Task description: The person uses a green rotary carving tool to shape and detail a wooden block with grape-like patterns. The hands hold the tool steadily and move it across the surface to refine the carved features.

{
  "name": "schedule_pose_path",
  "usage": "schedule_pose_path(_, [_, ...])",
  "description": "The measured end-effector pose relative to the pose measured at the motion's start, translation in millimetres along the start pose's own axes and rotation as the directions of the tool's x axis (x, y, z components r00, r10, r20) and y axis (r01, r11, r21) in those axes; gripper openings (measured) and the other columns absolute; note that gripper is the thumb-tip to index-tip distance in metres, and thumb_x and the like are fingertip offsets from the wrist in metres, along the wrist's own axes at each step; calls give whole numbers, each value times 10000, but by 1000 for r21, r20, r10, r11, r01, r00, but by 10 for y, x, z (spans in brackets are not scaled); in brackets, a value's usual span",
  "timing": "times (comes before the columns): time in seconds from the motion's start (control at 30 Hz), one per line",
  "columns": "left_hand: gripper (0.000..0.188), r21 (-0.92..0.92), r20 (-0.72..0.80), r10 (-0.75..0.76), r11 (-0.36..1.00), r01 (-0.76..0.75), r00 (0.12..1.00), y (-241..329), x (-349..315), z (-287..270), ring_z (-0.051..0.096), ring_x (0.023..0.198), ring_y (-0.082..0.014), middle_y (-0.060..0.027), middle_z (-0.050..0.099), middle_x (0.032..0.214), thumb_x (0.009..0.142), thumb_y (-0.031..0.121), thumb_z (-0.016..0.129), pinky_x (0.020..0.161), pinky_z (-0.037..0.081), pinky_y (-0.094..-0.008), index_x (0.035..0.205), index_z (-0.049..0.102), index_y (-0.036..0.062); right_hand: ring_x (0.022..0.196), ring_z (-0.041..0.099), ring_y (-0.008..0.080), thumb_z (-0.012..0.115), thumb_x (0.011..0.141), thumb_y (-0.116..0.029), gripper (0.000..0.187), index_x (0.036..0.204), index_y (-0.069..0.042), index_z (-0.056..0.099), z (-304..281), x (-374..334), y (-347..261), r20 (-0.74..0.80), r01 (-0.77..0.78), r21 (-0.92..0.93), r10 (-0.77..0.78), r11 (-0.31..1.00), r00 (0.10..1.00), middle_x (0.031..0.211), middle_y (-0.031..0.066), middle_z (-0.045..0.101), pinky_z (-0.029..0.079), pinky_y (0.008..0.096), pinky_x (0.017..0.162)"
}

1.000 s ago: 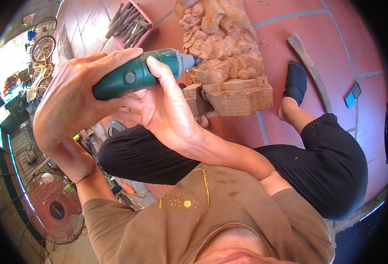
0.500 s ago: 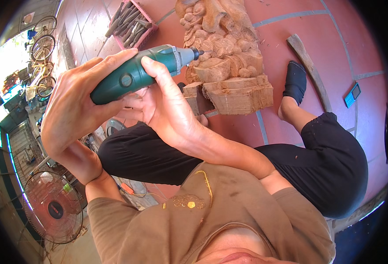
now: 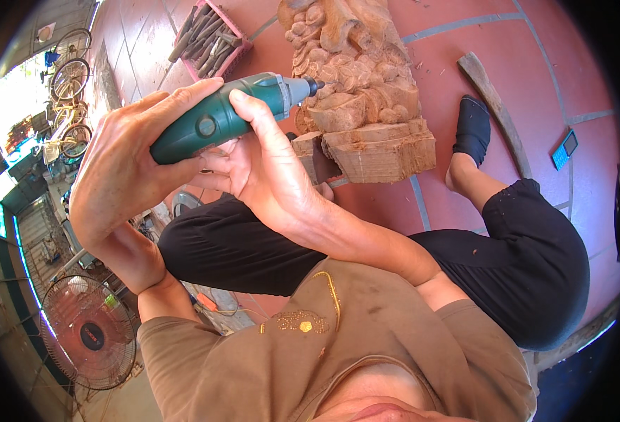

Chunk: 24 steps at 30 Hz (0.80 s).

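Both hands, left hand and right hand, grip a green rotary tool against pale carved wood

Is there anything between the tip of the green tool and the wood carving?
Nothing visible. Both hands, left hand and right hand, hold the green tool; its tip already reaches the carving.
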<state>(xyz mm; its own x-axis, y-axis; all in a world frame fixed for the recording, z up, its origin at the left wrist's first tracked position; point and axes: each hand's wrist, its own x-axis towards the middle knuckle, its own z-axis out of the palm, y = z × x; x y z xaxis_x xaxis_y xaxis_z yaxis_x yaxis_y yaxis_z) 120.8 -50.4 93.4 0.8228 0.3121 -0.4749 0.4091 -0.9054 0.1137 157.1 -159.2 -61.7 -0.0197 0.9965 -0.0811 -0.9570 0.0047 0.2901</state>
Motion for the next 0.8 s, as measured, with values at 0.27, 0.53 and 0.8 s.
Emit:
schedule_pose_path(0.27, [744, 22, 10, -28, 999, 28, 1000, -7, 21, 20, 684, 867, -368, -164, 692, 1000, 667, 88, 737, 769, 538, -411, 1396, 590, 111, 1123, 672, 245, 520, 1014, -525, 549, 1363, -101, 530, -23, 13, 1, 0, 13, -8, -13, 1000, 1000, 1225, 84, 687, 532, 455, 986])
schedule_pose_path(0.53, [735, 1, -6, -15, 1000, 15, 1000, -1, 11, 23, 689, 884, -365, -163, 699, 1008, 669, 103, 759, 776, 541, -411, 1386, 598, 107, 1127, 670, 245, 518, 1014, -529, 565, 1378, -96, 519, -20, 5, 12, 6, 8, -7, -8, 1000, 1000, 1238, 84, 680, 529, 456, 996])
schedule_pose_path(0.8, [739, -6, 22, -14, 1000, 14, 1000, -17, 55, 32, 689, 887, -362, -158, 703, 1018, 667, 114, 768, 780, 541, -413, 1386, 596, 104, 1130, 669, 243, 518, 1011, -539, 578, 1383, -96, 517, -56, 0, 6, 22, 27, -10, -27, 1000, 999, 1237, 87, 678, 526, 453, 998])
